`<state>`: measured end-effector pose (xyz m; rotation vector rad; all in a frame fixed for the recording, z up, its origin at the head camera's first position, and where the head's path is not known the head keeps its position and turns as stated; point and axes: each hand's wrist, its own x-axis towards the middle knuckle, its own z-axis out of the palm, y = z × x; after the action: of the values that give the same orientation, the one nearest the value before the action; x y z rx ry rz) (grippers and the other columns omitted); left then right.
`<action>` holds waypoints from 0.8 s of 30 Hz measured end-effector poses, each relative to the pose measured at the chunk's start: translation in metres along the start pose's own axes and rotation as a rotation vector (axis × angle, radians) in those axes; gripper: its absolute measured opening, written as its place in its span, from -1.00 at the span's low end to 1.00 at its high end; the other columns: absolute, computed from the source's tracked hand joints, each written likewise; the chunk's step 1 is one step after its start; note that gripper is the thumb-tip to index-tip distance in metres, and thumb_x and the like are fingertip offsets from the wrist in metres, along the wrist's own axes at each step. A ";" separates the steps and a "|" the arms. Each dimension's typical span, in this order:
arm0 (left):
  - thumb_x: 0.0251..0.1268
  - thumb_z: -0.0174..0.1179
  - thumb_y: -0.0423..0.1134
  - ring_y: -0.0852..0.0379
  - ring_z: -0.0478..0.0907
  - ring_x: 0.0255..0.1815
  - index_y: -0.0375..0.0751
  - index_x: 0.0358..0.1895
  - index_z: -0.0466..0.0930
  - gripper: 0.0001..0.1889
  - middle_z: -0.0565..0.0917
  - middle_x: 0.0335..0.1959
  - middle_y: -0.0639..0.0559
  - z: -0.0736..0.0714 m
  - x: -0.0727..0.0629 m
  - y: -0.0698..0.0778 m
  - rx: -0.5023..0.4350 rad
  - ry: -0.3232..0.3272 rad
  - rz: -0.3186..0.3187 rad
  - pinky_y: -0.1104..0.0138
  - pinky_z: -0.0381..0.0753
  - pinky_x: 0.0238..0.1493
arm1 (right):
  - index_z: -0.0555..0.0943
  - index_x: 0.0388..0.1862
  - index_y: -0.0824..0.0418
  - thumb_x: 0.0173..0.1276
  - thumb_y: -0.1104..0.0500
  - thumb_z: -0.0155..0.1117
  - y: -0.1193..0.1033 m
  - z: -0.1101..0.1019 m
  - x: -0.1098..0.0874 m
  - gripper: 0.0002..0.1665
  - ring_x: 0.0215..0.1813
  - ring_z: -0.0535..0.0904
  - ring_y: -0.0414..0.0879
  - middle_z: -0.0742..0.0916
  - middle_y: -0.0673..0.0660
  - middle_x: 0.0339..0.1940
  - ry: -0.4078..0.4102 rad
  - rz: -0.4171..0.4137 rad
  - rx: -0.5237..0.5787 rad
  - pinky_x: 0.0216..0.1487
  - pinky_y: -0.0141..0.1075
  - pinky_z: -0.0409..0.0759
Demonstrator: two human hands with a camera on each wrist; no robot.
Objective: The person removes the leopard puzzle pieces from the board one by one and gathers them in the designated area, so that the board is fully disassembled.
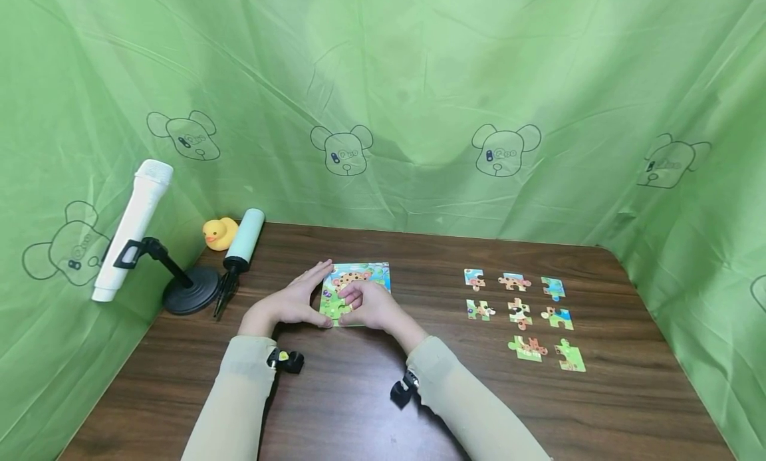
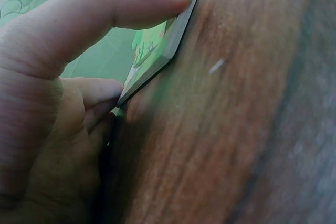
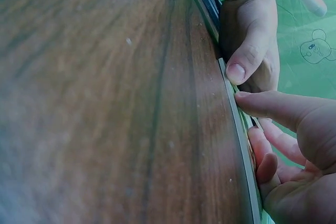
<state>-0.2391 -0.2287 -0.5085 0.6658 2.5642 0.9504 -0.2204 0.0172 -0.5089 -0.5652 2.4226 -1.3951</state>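
A thin, square puzzle board (image 1: 376,270) with a bright animal picture lies on the table between both hands. My left hand (image 1: 294,301) holds it at the left side, fingers along the edge towards the back corner. In the left wrist view the thumb (image 2: 152,6) sits on the front rim. My right hand (image 1: 374,306) bends over the board's right front part, its fingers curled onto the picture and its thumb at the front edge near the left thumb. I cannot tell whether a piece lies under those fingertips. Loose jigsaw pieces (image 1: 528,348) are spread out to the right.
At the back left stand a white microphone (image 1: 134,221) on a black round stand (image 1: 190,290), a yellow rubber duck (image 1: 219,233) and a light-blue and black hand pump (image 1: 245,238). Green curtains (image 1: 419,82) enclose the brown table (image 1: 341,408) at the back and sides.
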 end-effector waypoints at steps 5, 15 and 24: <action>-0.07 0.68 0.12 -0.22 -0.19 0.84 -0.20 0.81 0.00 0.38 -0.04 0.85 -0.08 0.000 0.000 0.001 -0.002 -0.002 -0.002 -0.32 -0.07 0.70 | 0.77 0.03 0.22 0.07 0.30 0.78 -0.001 0.000 -0.001 -0.47 -0.15 0.67 -0.18 0.78 0.02 -0.15 -0.003 0.005 -0.001 -0.05 -0.39 0.67; -0.08 0.68 0.11 -0.24 -0.20 0.83 -0.21 0.80 0.00 0.39 -0.05 0.85 -0.10 0.000 -0.002 -0.001 -0.020 -0.007 -0.001 -0.33 -0.06 0.70 | 0.77 0.03 0.24 0.09 0.26 0.76 -0.006 0.001 -0.006 -0.50 -0.15 0.70 -0.14 0.79 0.06 -0.16 0.029 -0.007 -0.014 -0.06 -0.39 0.69; -0.07 0.68 0.14 -0.26 -0.20 0.83 -0.20 0.81 -0.02 0.40 -0.06 0.85 -0.12 0.001 0.002 -0.004 -0.011 -0.011 0.009 -0.37 -0.04 0.68 | 0.77 0.07 0.21 0.13 0.18 0.77 -0.011 -0.018 -0.017 -0.48 -0.15 0.77 -0.11 0.84 0.12 -0.13 0.081 -0.066 -0.071 -0.06 -0.38 0.71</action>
<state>-0.2414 -0.2298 -0.5120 0.6775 2.5463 0.9607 -0.2111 0.0334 -0.4898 -0.6220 2.5478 -1.3872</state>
